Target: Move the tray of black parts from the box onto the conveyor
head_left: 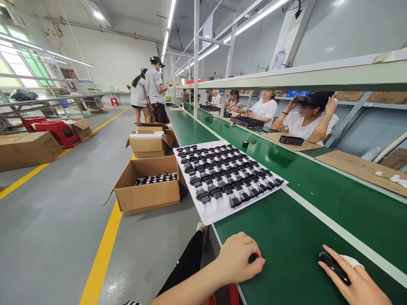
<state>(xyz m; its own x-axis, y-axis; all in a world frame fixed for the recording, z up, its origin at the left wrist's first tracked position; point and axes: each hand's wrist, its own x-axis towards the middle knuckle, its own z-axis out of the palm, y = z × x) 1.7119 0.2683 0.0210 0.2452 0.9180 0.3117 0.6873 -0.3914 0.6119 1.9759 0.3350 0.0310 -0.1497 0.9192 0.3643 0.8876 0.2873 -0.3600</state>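
Note:
My left hand rests at the near edge of the green work surface, fingers curled in and a ring on one of them. Nothing shows in it, though the palm side is hidden. At the lower right, my right hand grips a glossy black oblong piece between thumb and fingers; something white covers one fingertip. Beyond my left hand lies a white foam tray with rows of black plug adapters, overhanging the left edge of the surface.
Open cardboard boxes stand on the floor left of the bench, the nearer one holding similar black parts. A small black piece lies on the belt past the tray. Co-workers sit across the line under a long shelf; two people stand farther back.

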